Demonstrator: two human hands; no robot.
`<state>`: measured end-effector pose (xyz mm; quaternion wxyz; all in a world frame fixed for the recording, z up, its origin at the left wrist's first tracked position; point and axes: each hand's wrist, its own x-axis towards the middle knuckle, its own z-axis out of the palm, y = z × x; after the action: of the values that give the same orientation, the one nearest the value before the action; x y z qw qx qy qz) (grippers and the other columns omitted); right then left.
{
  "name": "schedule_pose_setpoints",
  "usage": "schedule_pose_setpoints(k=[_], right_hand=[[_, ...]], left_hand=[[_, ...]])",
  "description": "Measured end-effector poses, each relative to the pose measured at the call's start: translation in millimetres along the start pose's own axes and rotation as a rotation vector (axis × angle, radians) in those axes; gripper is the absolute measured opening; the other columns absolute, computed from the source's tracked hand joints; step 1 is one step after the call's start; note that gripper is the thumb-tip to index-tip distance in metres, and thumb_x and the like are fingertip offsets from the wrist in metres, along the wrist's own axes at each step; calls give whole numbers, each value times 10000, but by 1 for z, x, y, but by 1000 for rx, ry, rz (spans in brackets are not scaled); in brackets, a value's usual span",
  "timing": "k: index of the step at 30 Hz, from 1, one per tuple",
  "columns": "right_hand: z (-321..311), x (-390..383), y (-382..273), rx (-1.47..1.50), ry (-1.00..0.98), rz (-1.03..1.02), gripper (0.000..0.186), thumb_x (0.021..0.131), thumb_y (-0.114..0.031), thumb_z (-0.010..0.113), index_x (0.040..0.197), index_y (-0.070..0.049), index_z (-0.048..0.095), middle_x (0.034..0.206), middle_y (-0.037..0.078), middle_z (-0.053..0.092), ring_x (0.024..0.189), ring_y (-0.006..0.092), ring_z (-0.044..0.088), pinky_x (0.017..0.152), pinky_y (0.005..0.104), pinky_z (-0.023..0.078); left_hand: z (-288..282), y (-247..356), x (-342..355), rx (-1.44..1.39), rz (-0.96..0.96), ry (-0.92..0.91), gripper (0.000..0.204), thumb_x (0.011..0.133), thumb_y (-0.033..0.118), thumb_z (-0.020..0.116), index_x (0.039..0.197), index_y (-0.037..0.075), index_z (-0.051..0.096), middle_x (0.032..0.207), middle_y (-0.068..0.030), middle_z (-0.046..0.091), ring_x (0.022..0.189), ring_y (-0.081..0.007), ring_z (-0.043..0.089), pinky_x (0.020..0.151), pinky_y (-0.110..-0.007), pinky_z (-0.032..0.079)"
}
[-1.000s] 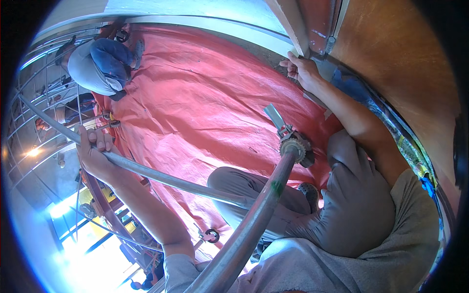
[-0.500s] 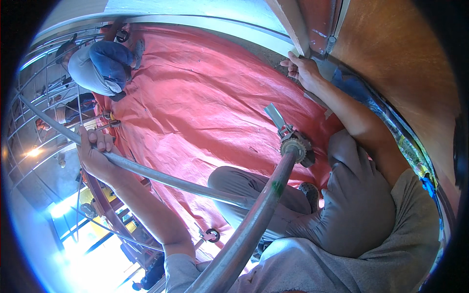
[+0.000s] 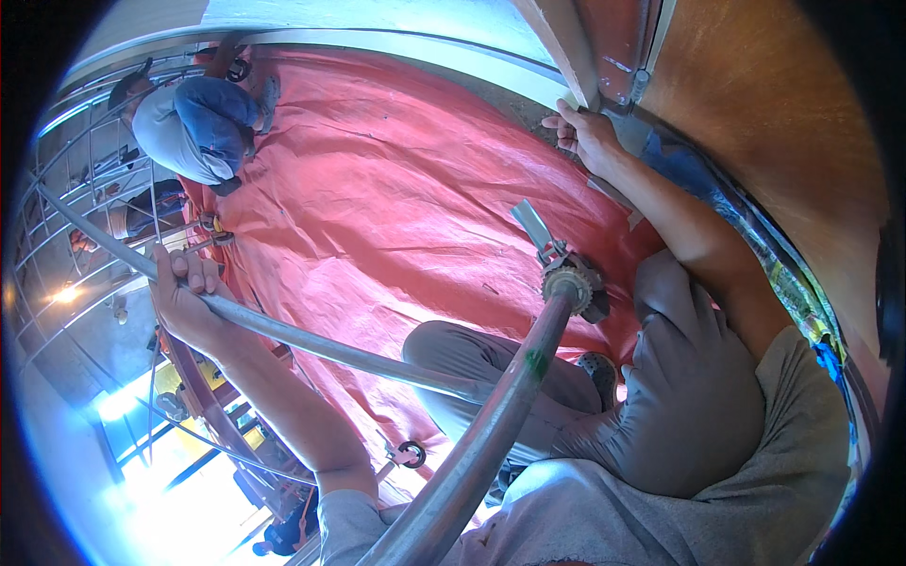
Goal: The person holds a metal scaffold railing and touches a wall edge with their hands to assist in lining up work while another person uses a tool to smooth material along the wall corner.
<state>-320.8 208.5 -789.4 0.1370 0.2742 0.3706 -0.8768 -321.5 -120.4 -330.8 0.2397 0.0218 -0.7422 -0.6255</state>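
Note:
My left hand is closed round a grey metal scaffold tube. This tube runs from the far left to a thick upright metal pole in front of me. A toothed collar sits at the pole's foot, with a dark fitting and a flat metal lever beside it. My right hand is stretched out at the upper right, close to the door frame. Its fingers are loosely bent and apart, and I see nothing in them. My bent knees are around the pole's foot.
A red sheet covers the floor, creased. Another person crouches at the far left beside scaffold bars. A brown wooden panel stands at right. A black-wheeled caster is near my left elbow; more people are partly visible at left.
My hands and the tubes stay where they were. The crouching person at the far left shifts very slightly, and a dark-clothed figure at the lower left shows more.

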Motion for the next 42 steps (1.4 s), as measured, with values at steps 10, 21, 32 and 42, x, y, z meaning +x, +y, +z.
schedule_pose_setpoints(k=[10, 21, 32, 42], right_hand=[[0, -2, -2, -11, -1, 3, 372, 955, -432, 694, 773, -121, 603, 1009, 103, 723, 767, 89, 558, 739, 273, 463], [1, -2, -2, -10, 0, 7, 373, 951, -441, 696, 779, -123, 605, 1016, 105, 721, 760, 80, 552, 738, 265, 465], [2, -3, -2, -10, 6, -1, 365, 950, -433, 701, 794, -115, 612, 1016, 108, 720, 757, 84, 553, 736, 271, 467], [1, -2, -1, -18, -7, 1, 378, 949, -432, 703, 754, -127, 597, 1016, 111, 724, 771, 87, 562, 740, 268, 467]], left_hand=[[3, 1, -1, 4, -5, -2, 179, 1050, 145, 560, 912, 50, 496, 729, 11, 414, 527, -48, 389, 438, -218, 355], [-1, 0, 1, -3, -9, 1, 187, 1050, 159, 565, 923, 44, 489, 737, 7, 417, 530, -51, 386, 443, -220, 353], [3, 1, -1, 6, -3, 8, 203, 1045, 164, 578, 924, 33, 481, 752, 1, 425, 542, -58, 368, 466, -230, 331], [6, 2, -3, 9, -12, 14, 184, 1059, 145, 543, 919, 47, 475, 738, 7, 394, 540, -52, 372, 449, -218, 349]])
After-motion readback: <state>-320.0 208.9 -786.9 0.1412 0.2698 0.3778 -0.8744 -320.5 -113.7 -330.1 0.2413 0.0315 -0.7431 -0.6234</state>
